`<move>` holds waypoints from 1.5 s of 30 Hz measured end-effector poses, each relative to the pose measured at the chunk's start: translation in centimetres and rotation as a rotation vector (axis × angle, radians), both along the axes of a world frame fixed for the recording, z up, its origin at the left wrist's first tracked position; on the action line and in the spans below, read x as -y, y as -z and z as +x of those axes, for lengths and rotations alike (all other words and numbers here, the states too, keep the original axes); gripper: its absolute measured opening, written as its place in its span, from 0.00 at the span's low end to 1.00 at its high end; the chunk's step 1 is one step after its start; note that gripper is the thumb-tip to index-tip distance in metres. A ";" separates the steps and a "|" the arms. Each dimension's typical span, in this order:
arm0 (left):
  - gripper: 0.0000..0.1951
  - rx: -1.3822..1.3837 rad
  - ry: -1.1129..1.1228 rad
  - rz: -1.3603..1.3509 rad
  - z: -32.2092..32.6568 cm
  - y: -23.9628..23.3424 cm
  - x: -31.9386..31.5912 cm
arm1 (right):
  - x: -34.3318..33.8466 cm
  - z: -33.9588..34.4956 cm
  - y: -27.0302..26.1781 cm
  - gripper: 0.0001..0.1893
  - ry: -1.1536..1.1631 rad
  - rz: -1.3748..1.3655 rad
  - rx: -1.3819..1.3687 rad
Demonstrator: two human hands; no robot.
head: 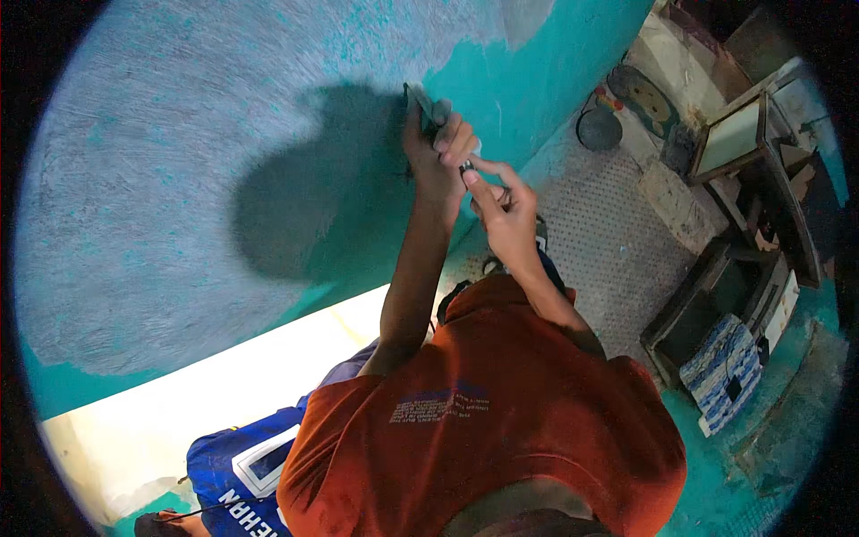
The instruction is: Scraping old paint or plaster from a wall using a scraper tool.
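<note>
My left hand (448, 141) is raised against a teal wall (496, 101) covered in part by a pale, scratched-looking coat. Its fingers are closed on a thin, flat, grey-green object (421, 101), whose kind I cannot tell. Just below and to the right, my right hand (507, 208) pinches a small dark, shiny piece (468, 166) between thumb and forefinger, close to the left palm. Something whitish shows at the left fingers' edge. A large shadow falls on the wall beside the hands.
Another person in a blue jersey (235, 463) is at the lower left. A patterned floor (590, 208) lies to the right, with a dark round object (599, 129), a wooden-framed panel (731, 137), a dark wooden cabinet or frame (698, 309) and a blue-and-white cloth (721, 369).
</note>
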State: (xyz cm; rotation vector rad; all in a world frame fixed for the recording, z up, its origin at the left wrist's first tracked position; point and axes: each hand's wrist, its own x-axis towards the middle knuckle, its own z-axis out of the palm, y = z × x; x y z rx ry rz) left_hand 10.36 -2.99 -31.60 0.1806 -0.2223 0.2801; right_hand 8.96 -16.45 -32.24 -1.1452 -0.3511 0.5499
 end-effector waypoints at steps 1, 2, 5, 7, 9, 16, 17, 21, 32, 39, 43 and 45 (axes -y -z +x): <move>0.27 0.021 0.001 -0.021 -0.1 -0.3 0.1 | -0.3 0.3 0.3 0.11 0.016 -0.020 0.028; 0.27 0.015 0.004 -0.022 0.1 -0.4 0.0 | -0.4 0.4 0.4 0.11 0.033 -0.040 0.057; 0.27 -0.086 0.027 0.018 0.5 -0.4 -0.3 | -0.7 0.7 -0.8 0.11 0.063 -0.006 0.030; 0.28 -0.020 0.009 0.002 0.3 -0.3 -0.3 | -0.4 0.0 -1.0 0.11 0.055 -0.014 0.018; 0.28 -0.054 0.019 0.053 0.4 -0.4 -0.4 | -0.5 0.0 -0.8 0.10 0.045 -0.026 -0.001; 0.27 -0.141 -0.051 0.057 0.3 -0.5 0.2 | -0.2 0.3 -1.1 0.09 0.062 -0.034 0.026; 0.27 -0.059 -0.070 0.064 -0.3 0.3 -0.2 | -0.1 -0.1 -0.9 0.09 0.029 -0.048 0.028; 0.27 -0.140 -0.064 0.031 0.5 -0.1 -0.2 | -0.7 0.4 -0.5 0.10 0.057 -0.038 0.057; 0.24 0.069 0.035 0.114 -0.3 1.1 -0.7 | -0.8 -0.5 0.5 0.09 0.098 -0.051 0.051; 0.27 -0.045 -0.021 0.049 0.8 0.6 -0.8 | -1.4 0.3 1.0 0.10 0.072 -0.030 0.077; 0.27 0.030 0.000 0.098 -0.3 1.7 -1.0 | -1.0 -0.6 1.7 0.10 0.048 -0.106 0.139; 0.27 -0.017 0.005 0.067 -0.7 1.9 -1.0 | -1.0 -0.3 1.7 0.10 0.038 -0.067 0.106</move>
